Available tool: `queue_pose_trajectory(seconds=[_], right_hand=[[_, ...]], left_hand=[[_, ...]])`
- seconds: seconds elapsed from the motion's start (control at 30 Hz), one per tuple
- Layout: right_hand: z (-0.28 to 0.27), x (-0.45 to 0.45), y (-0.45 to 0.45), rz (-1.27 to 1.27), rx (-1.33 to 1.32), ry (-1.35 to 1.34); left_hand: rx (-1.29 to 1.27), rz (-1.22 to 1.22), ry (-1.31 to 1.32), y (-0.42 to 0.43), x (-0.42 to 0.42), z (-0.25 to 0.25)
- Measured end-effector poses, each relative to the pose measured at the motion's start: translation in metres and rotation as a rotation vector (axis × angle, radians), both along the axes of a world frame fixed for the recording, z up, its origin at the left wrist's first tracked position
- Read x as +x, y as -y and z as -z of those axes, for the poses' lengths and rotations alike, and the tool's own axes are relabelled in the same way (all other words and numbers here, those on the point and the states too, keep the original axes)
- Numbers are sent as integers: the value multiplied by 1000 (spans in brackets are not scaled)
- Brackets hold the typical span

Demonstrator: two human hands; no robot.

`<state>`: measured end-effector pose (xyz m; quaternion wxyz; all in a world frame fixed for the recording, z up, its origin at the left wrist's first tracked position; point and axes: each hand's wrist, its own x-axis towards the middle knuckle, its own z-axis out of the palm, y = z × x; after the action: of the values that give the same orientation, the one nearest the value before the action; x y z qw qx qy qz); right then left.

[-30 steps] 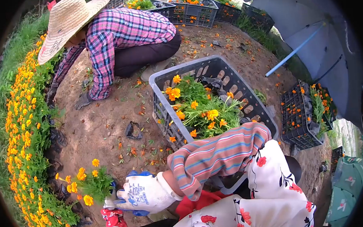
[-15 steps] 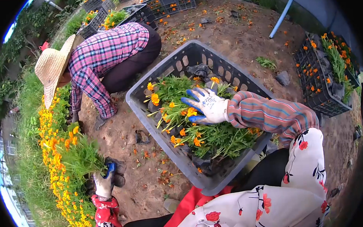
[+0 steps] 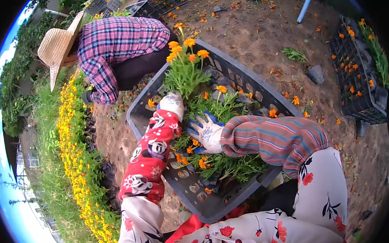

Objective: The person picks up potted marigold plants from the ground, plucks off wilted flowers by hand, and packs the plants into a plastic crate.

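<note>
My left hand (image 3: 172,104), in a white glove, is closed around the base of a marigold plant (image 3: 186,75) with orange blooms. It is over the left side of a black plastic crate (image 3: 246,190). My right hand (image 3: 206,132), in a white glove with blue-coated fingers, lies with fingers spread on the leafy marigolds (image 3: 234,158) inside the crate. The two hands are close together, the left one farther from my body. Leaves partly cover the fingertips of both.
To the left, a row of yellow-orange marigolds (image 3: 75,160) borders grass. Beyond the crate, a person in a plaid shirt (image 3: 115,40) and straw hat bends toward the row. Another crate of marigolds (image 3: 355,75) stands right, near a blue pole (image 3: 306,3). Fallen blooms dot the soil.
My left hand has moved from the flower row at lower left up and across to the crate, where it grips a marigold plant. My right hand has shifted slightly left and down on the plants.
</note>
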<state>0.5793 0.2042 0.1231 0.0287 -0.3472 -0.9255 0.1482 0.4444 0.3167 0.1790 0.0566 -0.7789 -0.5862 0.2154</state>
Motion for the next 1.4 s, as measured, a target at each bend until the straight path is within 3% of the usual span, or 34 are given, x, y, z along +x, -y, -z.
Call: queue_pose_trajectory(seconds=[0.03, 0.1, 0.2, 0.27, 0.3, 0.33, 0.47, 0.53, 0.57, 0.6, 0.63, 0.67, 0.7, 0.73, 0.8, 0.83, 0.9, 1.0, 1.13, 1.3, 1.4], right_hand=[[-7, 1, -4, -30, -119, 56], [-10, 5, -7, -37, -106, 64], [2, 1, -3, -32, -89, 17], [1, 0, -4, -20, -66, 1], [-4, 2, -5, -29, -93, 11], [-9, 3, -7, -37, -122, 23], [-51, 15, -18, -48, -166, -42], [-69, 21, -36, -73, -62, -235], [-88, 27, -45, -70, 41, -286], [-86, 25, -58, -44, 296, -398], [-86, 27, -72, -34, 507, -399], [-85, 27, -82, -13, 549, -230], [-78, 31, -87, 25, 491, -134], [-67, 35, -90, 65, 432, -41], [-51, 41, -87, 77, 197, 245], [-42, 43, -83, 101, 163, 246], [-23, 45, -73, 146, 223, 170], [-19, 39, -70, 157, 200, 168], [-6, 42, -66, 155, 248, 51], [10, 32, -76, 164, 265, 129], [9, 39, -70, 168, 354, 129]], left_hand=[[-104, -28, -19, -3, 6, 24], [-146, -32, 64, -5, 18, 25], [-292, -52, 154, -6, 12, -11], [-259, -7, 265, 1, -1, -21], [-223, 32, 232, 10, -5, -27], [-190, 84, 28, 21, 1, -37], [-137, 129, -39, 27, -2, -22], [-169, 207, 22, 18, -9, -12], [-245, -206, 302, 6, -9, -6], [-246, 423, 522, 1, -38, 21], [-224, 370, 533, 8, -31, 2], [-205, 318, 542, 13, -24, -18], [-310, 26, 538, 14, -19, -43], [-167, 125, 566, 19, -23, -54], [35, 111, 519, 26, -31, -69], [32, 107, 516, 33, -30, -76], [-95, 61, 90, 48, -18, -94], [-357, -24, -109, 52, -12, -67], [-373, -61, -142, 47, -17, -54], [-339, -67, -188, 40, -33, -40], [-426, -29, -19, 39, -36, -64]])
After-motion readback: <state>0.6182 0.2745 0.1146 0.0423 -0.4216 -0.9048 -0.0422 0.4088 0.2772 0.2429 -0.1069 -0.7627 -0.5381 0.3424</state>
